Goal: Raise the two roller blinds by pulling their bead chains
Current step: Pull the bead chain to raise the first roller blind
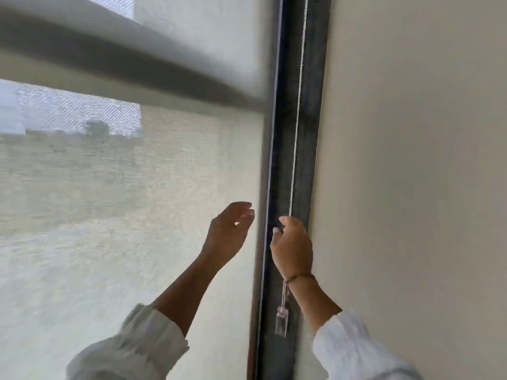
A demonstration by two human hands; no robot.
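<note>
Two hands are raised in front of a window covered by a pale mesh blind (164, 174). My right hand (293, 248) sits in the dark frame channel (307, 105) between blind and wall (411, 160), with its grip closed around the white bead chain (299, 78). The chain runs taut and straight up from my fist to the top of view. Below my wrist a clear plastic weight (282, 322) hangs on the chain's lower part. My left hand (230, 231) hovers just beside the channel, in front of the blind, fingers loosely curled and apart, holding nothing.

The blind covers all the glass I can see; a dark bar (123, 53) shows blurred behind it. I see only one blind, so the second is out of view.

To do this pull well, I judge I should draw the chain straight down along the channel, then take it higher up with my free left hand, alternating smoothly so the beads stay seated.

No containers are in view.
</note>
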